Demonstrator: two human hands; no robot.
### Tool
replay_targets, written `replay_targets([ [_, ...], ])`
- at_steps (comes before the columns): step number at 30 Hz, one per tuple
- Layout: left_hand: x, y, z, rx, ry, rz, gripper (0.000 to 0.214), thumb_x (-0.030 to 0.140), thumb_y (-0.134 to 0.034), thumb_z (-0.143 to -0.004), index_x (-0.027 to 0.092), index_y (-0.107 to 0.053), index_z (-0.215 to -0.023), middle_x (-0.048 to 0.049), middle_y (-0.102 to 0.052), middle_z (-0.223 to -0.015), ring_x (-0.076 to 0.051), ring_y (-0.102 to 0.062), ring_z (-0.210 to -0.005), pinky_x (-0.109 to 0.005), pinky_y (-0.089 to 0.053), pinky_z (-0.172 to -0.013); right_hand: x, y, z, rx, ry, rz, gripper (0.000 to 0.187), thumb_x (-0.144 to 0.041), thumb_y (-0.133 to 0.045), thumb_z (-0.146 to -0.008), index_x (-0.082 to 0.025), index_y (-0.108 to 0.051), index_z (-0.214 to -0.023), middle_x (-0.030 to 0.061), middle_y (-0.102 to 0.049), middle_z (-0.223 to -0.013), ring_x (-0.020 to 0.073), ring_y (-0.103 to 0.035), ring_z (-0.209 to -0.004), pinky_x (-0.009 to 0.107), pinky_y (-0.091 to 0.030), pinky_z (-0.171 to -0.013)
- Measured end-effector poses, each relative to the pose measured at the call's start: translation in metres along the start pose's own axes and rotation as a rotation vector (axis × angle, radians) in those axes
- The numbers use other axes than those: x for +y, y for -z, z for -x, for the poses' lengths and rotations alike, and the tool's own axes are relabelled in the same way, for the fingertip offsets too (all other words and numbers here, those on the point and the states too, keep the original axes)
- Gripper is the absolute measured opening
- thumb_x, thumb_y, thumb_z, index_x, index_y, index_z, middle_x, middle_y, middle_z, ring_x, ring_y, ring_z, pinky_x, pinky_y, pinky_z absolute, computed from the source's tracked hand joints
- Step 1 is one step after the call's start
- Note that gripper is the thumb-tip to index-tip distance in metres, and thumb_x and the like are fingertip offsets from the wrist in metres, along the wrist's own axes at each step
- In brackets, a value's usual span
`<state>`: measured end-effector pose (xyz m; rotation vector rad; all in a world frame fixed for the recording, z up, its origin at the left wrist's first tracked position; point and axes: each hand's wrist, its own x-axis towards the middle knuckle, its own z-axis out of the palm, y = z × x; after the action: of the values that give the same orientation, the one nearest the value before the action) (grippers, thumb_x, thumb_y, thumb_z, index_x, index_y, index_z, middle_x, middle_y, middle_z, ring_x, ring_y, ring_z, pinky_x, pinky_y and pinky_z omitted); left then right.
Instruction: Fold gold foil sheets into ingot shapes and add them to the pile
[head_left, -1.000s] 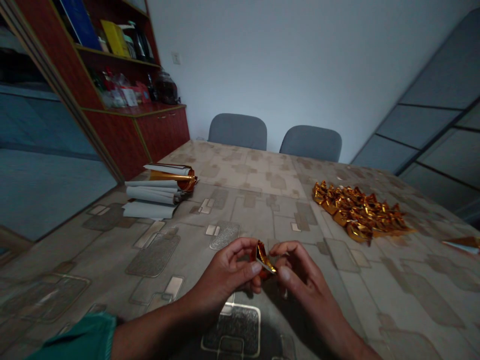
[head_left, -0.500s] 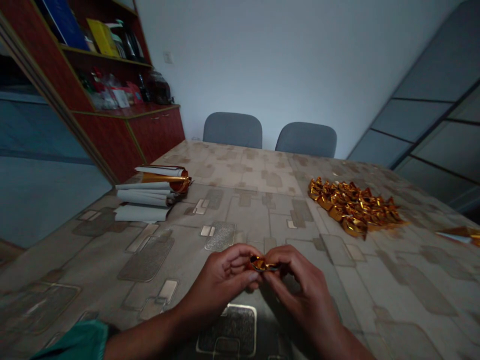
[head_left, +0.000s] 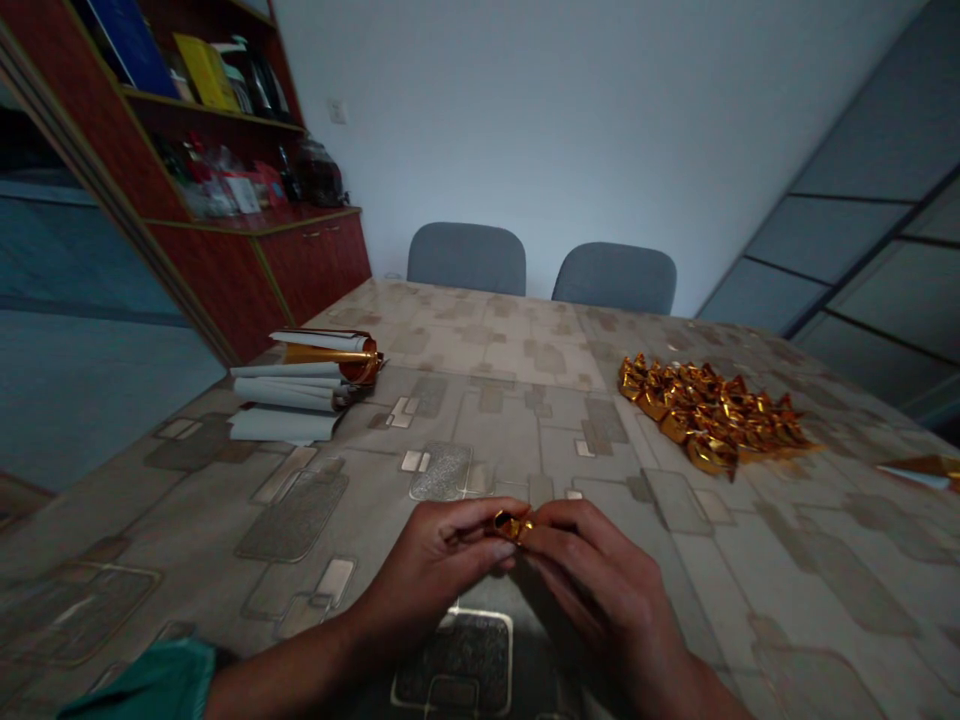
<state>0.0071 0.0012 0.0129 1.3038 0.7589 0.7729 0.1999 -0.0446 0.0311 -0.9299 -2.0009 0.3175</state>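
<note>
Between my two hands, above the near part of the table, is a small folded gold foil paper ingot [head_left: 511,526]. My left hand [head_left: 448,548] pinches its left end between thumb and fingers. At its right end, my right hand [head_left: 600,560] closes its fingertips on the foil; part of the piece is hidden behind them. Off to the right lies a cluster of finished-looking gold foil ingots [head_left: 697,410], packed in rows. Sheets of gold foil paper with pale backs [head_left: 300,388] lie curled in a pile on the left.
The table [head_left: 480,410] has a patterned cover. A folded foil piece [head_left: 922,470] lies near its right edge. Two grey chairs [head_left: 466,258] stand behind the far edge, and a red-brown cabinet [head_left: 300,265] rises at the back left.
My right hand's fingers have shifted over the foil's right end, curling closer together. The foil piece has turned slightly and moved a little left. My left hand keeps its hold.
</note>
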Motion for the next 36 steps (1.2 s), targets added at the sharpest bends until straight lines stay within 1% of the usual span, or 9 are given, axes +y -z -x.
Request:
replay_targets([
  [3,0.0022,0.0011,-0.0013,0.036,-0.100,-0.047,0.027,0.023,-0.074,-0.083,0.024,-0.078,-0.109,-0.0062,-0.072,-0.108,-0.021,-0.065,-0.097,-0.031,-0.051,-0.085,0.0011,0.0005,0.0011,-0.013,0.024,0.054,0.024,-0.011,-0.054,-0.100,-0.018,-0.066,-0.120,0.0075,-0.064,-0.099,0.0147,-0.067,-0.088,0.021,-0.057,-0.073],
  [6,0.0021,0.0017,-0.0018,0.019,-0.180,-0.067,0.022,0.023,-0.072,-0.085,0.026,-0.080,-0.106,-0.0053,-0.068,-0.106,-0.020,-0.063,-0.101,-0.029,-0.051,-0.086,0.0030,-0.0005,0.0030,0.002,0.041,0.070,0.024,-0.011,-0.054,-0.100,-0.016,-0.066,-0.120,0.0076,-0.064,-0.097,0.0148,-0.067,-0.085,0.021,-0.057,-0.070],
  [12,-0.0026,-0.0012,-0.0032,0.003,-0.046,0.156,0.026,0.027,-0.076,-0.083,0.024,-0.078,-0.108,-0.0040,-0.060,-0.100,-0.016,-0.065,-0.083,-0.027,-0.053,-0.072,0.0057,-0.0037,0.0074,-0.007,0.010,0.030,0.026,-0.008,-0.057,-0.098,-0.017,-0.064,-0.121,0.0071,-0.065,-0.098,0.0149,-0.068,-0.085,0.021,-0.058,-0.068],
  [15,-0.0022,-0.0027,-0.0038,0.010,0.020,0.236,0.031,0.029,-0.080,-0.079,0.020,-0.077,-0.109,-0.0025,-0.064,-0.090,-0.012,-0.064,-0.072,-0.027,-0.053,-0.070,0.0041,-0.0045,0.0080,0.007,-0.011,0.003,0.028,-0.008,-0.059,-0.097,-0.018,-0.065,-0.122,0.0067,-0.063,-0.098,0.0156,-0.068,-0.084,0.024,-0.059,-0.070],
  [18,0.0005,-0.0029,-0.0038,0.006,0.085,0.263,0.040,0.031,-0.082,-0.077,0.016,-0.074,-0.113,-0.0021,-0.069,-0.076,-0.012,-0.063,-0.066,-0.026,-0.052,-0.068,0.0028,-0.0045,0.0069,0.014,-0.036,-0.017,0.027,-0.008,-0.061,-0.096,-0.019,-0.066,-0.120,0.0053,-0.062,-0.095,0.0153,-0.068,-0.082,0.024,-0.059,-0.070],
  [20,0.0024,-0.0026,-0.0039,0.029,0.116,0.274,0.044,0.032,-0.085,-0.074,0.014,-0.073,-0.113,-0.0019,-0.069,-0.073,-0.011,-0.062,-0.063,-0.025,-0.051,-0.065,0.0028,-0.0043,0.0057,0.017,-0.042,-0.003,0.026,-0.007,-0.061,-0.095,-0.019,-0.067,-0.117,0.0048,-0.062,-0.094,0.0152,-0.068,-0.080,0.024,-0.059,-0.070],
  [24,0.0037,-0.0021,-0.0050,0.044,0.127,0.313,0.046,0.033,-0.088,-0.069,0.014,-0.073,-0.109,-0.0009,-0.070,-0.071,-0.011,-0.062,-0.059,-0.025,-0.050,-0.061,0.0032,-0.0038,0.0047,0.014,-0.034,-0.015,0.028,-0.007,-0.061,-0.096,-0.021,-0.066,-0.120,0.0047,-0.063,-0.094,0.0150,-0.068,-0.080,0.023,-0.060,-0.068],
  [28,0.0024,-0.0020,-0.0063,0.030,0.125,0.336,0.045,0.033,-0.089,-0.067,0.014,-0.073,-0.105,-0.0020,-0.072,-0.075,-0.011,-0.063,-0.059,-0.025,-0.050,-0.061,0.0022,-0.0033,0.0061,0.005,-0.039,-0.010,0.029,-0.010,-0.060,-0.097,-0.023,-0.066,-0.122,0.0047,-0.064,-0.094,0.0152,-0.069,-0.080,0.023,-0.060,-0.067],
  [36,-0.0002,-0.0007,-0.0061,-0.004,0.134,0.327,0.044,0.032,-0.088,-0.070,0.014,-0.073,-0.107,-0.0015,-0.071,-0.073,-0.011,-0.062,-0.061,-0.026,-0.050,-0.063,-0.0011,-0.0022,0.0059,-0.022,-0.012,0.090,0.026,-0.014,-0.055,-0.100,-0.018,-0.066,-0.123,0.0075,-0.065,-0.094,0.0164,-0.068,-0.080,0.025,-0.059,-0.067],
])
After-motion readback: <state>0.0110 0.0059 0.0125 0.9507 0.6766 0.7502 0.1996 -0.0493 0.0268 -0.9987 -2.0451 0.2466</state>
